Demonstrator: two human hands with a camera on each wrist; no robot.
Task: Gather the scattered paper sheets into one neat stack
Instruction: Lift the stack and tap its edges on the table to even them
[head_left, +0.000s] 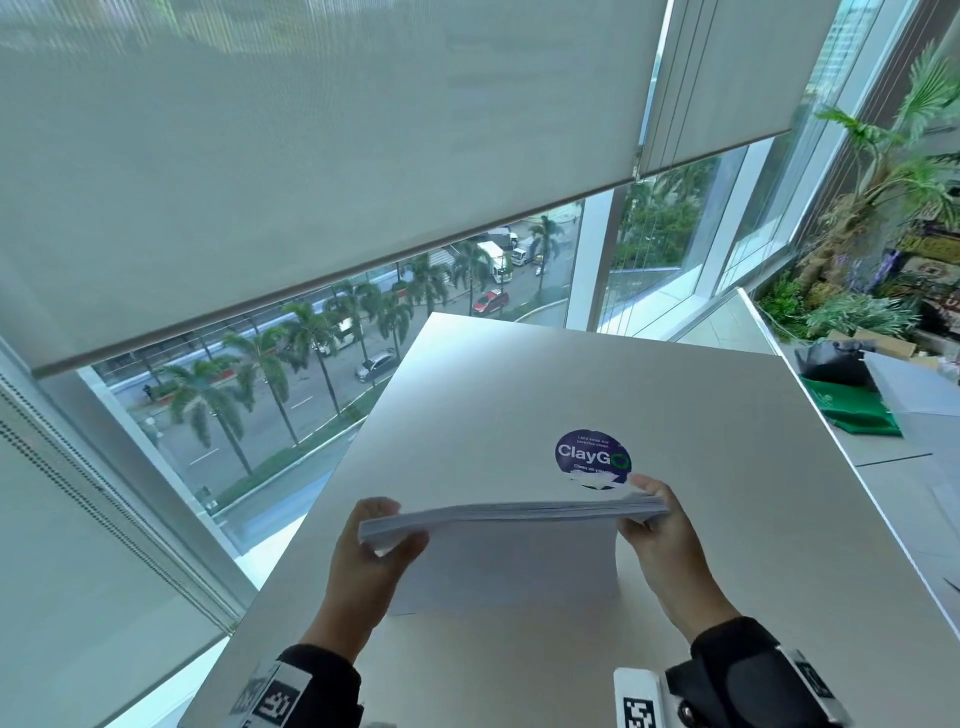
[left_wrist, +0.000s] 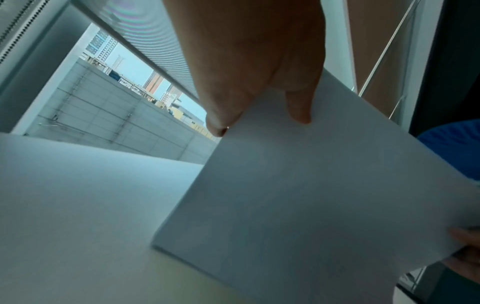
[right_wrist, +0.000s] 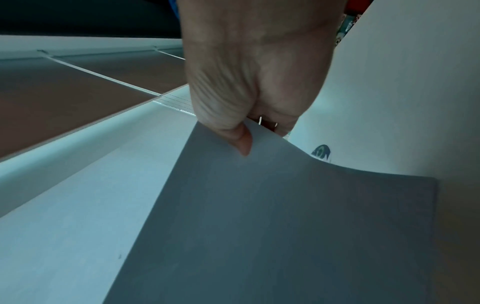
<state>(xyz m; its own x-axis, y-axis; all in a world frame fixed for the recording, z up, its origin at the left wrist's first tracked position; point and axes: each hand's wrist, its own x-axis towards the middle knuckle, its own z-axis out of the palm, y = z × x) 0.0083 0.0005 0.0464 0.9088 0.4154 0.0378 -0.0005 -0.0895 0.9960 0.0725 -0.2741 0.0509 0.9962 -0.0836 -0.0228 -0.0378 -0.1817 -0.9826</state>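
Observation:
A stack of white paper sheets (head_left: 509, 561) stands upright on its lower edge on the white table (head_left: 519, 395), its top edge sagging a little in the middle. My left hand (head_left: 382, 530) grips the stack's upper left corner, thumb on the near face. My right hand (head_left: 652, 512) grips the upper right corner. The left wrist view has the paper stack (left_wrist: 311, 195) with my left hand (left_wrist: 259, 107) pinching its top. In the right wrist view my right hand (right_wrist: 249, 133) pinches the bent corner of the paper stack (right_wrist: 285, 226).
A round blue ClayGo sticker (head_left: 592, 457) lies on the table just behind the stack. The table's left edge borders a window with lowered blinds. To the right stand a green bag (head_left: 852, 408), a black bag (head_left: 831, 358) and plants (head_left: 883, 208).

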